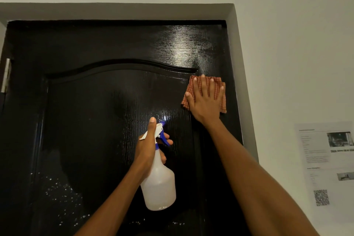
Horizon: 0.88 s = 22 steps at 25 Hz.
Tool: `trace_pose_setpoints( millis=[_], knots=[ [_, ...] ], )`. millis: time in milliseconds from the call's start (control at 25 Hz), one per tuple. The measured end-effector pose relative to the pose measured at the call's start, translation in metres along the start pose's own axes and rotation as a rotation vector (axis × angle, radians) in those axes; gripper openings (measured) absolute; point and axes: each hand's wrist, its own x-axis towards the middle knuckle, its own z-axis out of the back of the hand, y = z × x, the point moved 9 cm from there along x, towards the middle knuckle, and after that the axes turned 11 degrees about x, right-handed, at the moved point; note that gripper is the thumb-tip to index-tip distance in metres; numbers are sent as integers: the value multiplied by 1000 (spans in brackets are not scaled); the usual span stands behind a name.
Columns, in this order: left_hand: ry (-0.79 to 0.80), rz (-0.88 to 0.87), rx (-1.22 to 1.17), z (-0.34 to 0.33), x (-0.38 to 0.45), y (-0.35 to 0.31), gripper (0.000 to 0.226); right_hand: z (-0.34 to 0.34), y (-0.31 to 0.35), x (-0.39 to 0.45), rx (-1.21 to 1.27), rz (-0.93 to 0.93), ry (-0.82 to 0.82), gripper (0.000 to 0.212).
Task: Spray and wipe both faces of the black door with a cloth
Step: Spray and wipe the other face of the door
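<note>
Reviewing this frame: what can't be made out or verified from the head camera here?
- Black door: its lower part is cut off by the bottom edge; the other face is out of sight.
- Cloth: its middle is covered by the right hand.
- Spray bottle: the left hand hides part of the trigger.
- Paper sheet on the wall: text too small and blurred.

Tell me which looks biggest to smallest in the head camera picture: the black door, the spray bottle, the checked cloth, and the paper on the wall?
1. black door, by far the largest.
2. paper on the wall, though the picture's edge cuts it off.
3. spray bottle.
4. checked cloth, partly hidden under the right hand.
The bottle is nearer the camera, so it may only look bigger.
</note>
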Motion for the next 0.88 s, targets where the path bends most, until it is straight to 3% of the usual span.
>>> trace_pose_setpoints(
  millis=[120,280,560,880],
  knots=[
    [15,1,-5,-7,-1,2,84,4,2,23,-5,-18,-9,70],
    [24,23,37,-16,-15,24,84,-5,-6,-31,6,9,-83,68],
    [-26,95,66,-31,-80,101,76,-58,-39,-252,17,-61,58,63],
    [9,249,116,-28,-137,156,66,-101,-66,-485,-26,-222,395,63]
  ],
)
